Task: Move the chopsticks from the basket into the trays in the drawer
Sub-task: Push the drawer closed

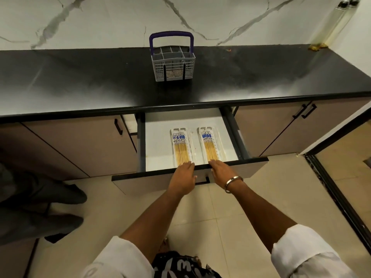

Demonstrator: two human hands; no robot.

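A grey cutlery basket (173, 64) with a blue handle stands on the black counter, its compartments showing no chopsticks. Below it an open white drawer (158, 141) holds two clear trays side by side. The left tray (173, 137) and the right tray (219, 140) each hold several yellow chopsticks (181, 151) with blue-patterned tops. My left hand (183, 177) rests on the drawer's front edge, fingertips at the near end of the left tray. My right hand (219, 170), with a metal bangle at the wrist, lies on the same edge by the right tray. Neither hand holds anything.
The black counter (80, 83) runs the full width below a marble wall. A clear tall bottle (331, 23) stands at the far right corner. Cabinet doors with black handles flank the drawer. Another person's dark shoes (50, 207) are on the tiled floor to the left.
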